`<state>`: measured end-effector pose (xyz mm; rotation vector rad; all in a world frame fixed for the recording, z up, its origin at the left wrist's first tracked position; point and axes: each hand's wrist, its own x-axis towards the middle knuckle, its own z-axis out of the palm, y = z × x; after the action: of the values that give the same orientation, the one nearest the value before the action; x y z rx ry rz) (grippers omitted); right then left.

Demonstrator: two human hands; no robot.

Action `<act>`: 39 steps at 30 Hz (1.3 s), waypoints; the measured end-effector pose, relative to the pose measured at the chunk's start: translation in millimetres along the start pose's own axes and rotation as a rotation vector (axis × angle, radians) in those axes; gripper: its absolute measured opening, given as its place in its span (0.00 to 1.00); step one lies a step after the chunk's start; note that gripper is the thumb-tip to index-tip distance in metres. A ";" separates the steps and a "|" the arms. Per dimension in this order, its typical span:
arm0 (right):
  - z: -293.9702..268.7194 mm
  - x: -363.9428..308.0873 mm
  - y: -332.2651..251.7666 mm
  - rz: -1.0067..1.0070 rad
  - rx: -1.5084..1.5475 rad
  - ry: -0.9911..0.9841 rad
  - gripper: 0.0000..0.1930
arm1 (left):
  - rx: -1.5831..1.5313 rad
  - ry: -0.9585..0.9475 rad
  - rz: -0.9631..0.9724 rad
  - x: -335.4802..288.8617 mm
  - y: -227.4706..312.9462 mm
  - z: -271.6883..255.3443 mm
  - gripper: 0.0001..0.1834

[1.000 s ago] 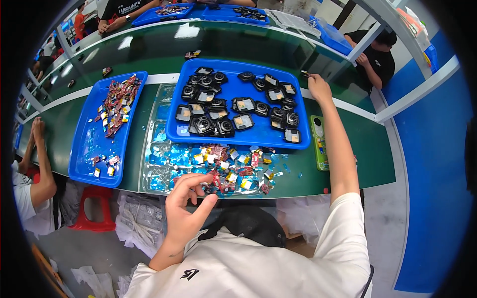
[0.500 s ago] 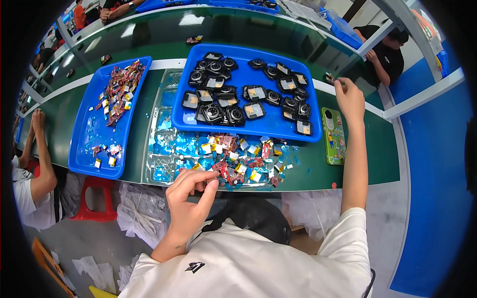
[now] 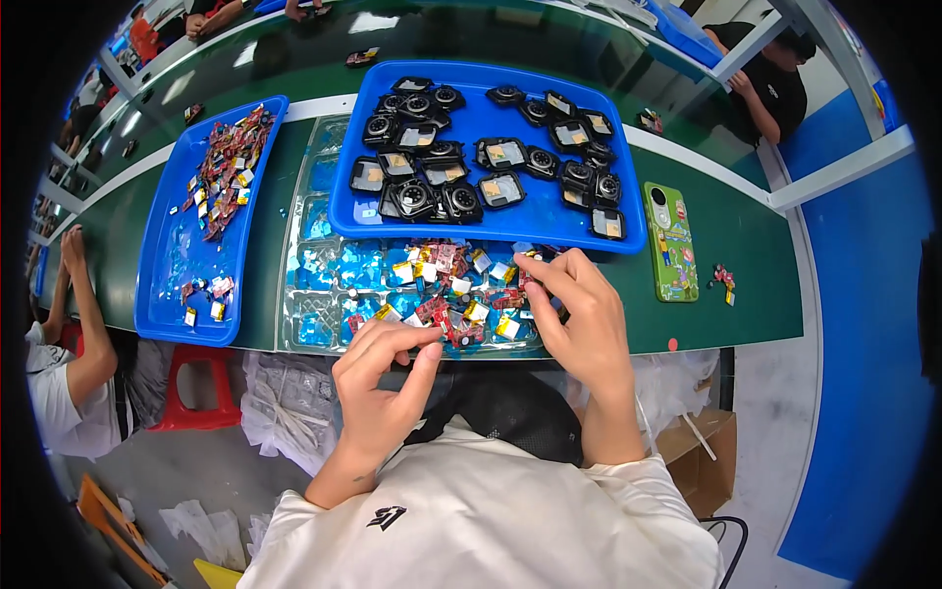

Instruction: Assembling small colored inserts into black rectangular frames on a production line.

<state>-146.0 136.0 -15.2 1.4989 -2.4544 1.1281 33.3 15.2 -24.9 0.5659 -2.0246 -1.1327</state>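
Observation:
My left hand (image 3: 388,388) hovers at the near edge of a pile of small red circuit boards and white-and-yellow cells (image 3: 476,312). Its fingers are curled, the thumb stands apart from the index finger, and I see nothing between them. Over the right side of that pile is my right hand (image 3: 589,319), thumb and index fingertip apart beside a red board. The pile lies on a clear plastic compartment tray (image 3: 312,245) strewn with blue film bits. Behind it, a blue tray (image 3: 461,79) holds several black watch housings (image 3: 500,154).
A longer blue tray (image 3: 169,285) with more boards stands on the left. On the right lie a green patterned phone (image 3: 671,243) and a small red-and-yellow board piece (image 3: 724,283). A white rail (image 3: 702,167) borders the green belt. Other people sit around; a red stool (image 3: 196,388) stands left.
My right hand has come back from the far right by the belt to the pile. My left hand has hardly moved. The view has shifted slightly.

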 end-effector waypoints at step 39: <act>8.8 -8.5 -16.2 -0.099 0.715 0.139 0.18 | -0.143 -0.017 0.199 35.4 12.0 18.0 0.17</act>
<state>-126.0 132.8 -16.1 1.5682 -1.9397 2.1434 -3.3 7.3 -7.1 0.2769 -1.9469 -1.1524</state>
